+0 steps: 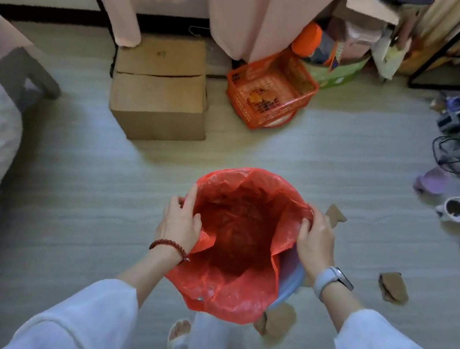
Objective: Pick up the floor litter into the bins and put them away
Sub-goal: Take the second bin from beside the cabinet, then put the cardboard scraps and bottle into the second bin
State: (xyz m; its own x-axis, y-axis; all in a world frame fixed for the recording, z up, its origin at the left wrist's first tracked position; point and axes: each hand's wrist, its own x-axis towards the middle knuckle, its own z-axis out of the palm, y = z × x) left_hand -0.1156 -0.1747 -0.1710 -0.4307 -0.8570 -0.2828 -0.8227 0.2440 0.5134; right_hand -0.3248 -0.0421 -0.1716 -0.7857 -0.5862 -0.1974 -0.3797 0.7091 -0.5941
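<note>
red plastic bag liner [238, 236] spread over the mouth of a pale blue bin [290, 279], which stands on the floor [74, 185] directly in front of the person. left hand [181, 222] pinches the liner's left edge, fingers curled over the rim; right hand [314, 243] grips the right edge, fingers closed on bunched plastic. the step in hand appears to be fitting or opening the liner on the bin, ahead of any collecting. brown litter scraps lie on the floor: one just beyond the right hand [336, 216], one well to the right [393, 287], one beside the bin's near side [279, 319]. the next move likely calls for seating the liner evenly round the rim, then freeing one hand to reach the nearest scrap. background: cardboard box [160, 92] and orange basket [270, 89] near the wall.
</note>
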